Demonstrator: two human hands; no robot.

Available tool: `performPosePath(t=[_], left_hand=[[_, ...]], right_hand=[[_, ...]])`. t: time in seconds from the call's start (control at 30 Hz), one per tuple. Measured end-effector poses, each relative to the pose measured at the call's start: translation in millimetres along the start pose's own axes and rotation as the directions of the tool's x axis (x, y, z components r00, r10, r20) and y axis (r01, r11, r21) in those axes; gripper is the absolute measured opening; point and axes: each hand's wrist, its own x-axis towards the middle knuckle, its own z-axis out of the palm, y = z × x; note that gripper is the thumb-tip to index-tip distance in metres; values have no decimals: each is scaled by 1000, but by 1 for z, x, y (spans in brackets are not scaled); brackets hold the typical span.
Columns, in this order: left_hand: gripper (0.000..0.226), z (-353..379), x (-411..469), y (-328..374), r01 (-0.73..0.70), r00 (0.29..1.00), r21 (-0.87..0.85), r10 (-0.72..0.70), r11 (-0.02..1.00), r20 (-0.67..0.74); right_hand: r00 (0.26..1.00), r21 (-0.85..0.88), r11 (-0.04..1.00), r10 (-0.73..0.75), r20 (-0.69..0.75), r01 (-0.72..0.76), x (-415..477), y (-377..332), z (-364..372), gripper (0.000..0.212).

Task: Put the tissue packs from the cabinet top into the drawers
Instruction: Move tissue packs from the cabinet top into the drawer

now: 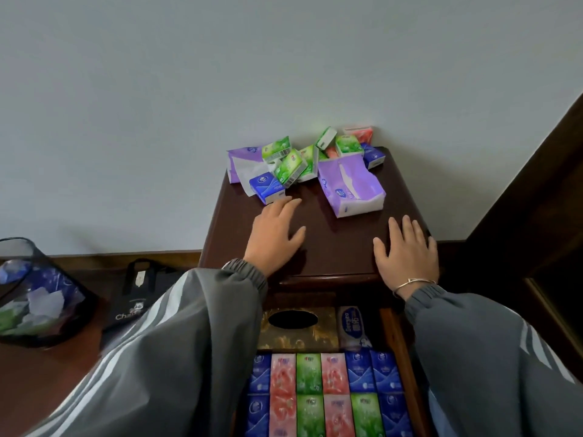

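On the dark wooden cabinet top (pixel 340 244) lie several small tissue packs: a blue pack (pixel 266 187), green packs (pixel 288 167), a red pack (pixel 359 134) and another blue pack (pixel 372 156) at the back. Two large purple tissue packs rest there too, one (pixel 351 187) at centre right, one (pixel 243 162) at left. My left hand (pixel 274 234) lies open and flat, fingertips just short of the blue pack. My right hand (pixel 407 250) lies open and flat near the right front edge. Below, the open drawer (pixel 399 345) holds rows of blue, red and green packs (pixel 325 392).
Inside the drawer's back sit a brown tissue box (pixel 299 329) with an oval hole and a white wipes pack (pixel 351 326). On the floor at left stand a mesh waste bin (pixel 38 291) and a black tote bag (pixel 142 294). Dark wooden furniture (pixel 530 200) rises at right.
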Motion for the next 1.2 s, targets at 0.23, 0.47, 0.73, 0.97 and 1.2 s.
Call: performPosePath(t=[0.23, 0.47, 0.73, 0.97, 1.2], left_hand=[[45, 60, 61, 55, -224, 973, 278, 200, 934, 112], [11, 29, 46, 70, -282, 945, 174, 304, 944, -118], [6, -35, -49, 75, -389, 841, 157, 420, 908, -341], [20, -27, -136, 82, -603, 723, 212, 639, 769, -263], [17, 20, -224, 83, -659, 731, 156, 675, 736, -98]], right_hand=[[999, -5, 1000, 5, -46, -5, 0, 0, 1, 60], [998, 57, 998, 14, -57, -11, 0, 2, 2, 55], [954, 900, 317, 72, 291, -299, -36, -1, -65, 45], [620, 634, 4, -205, 758, -774, -131, 8, -100, 39], [562, 562, -14, -5, 827, -827, -200, 24, -68, 22]])
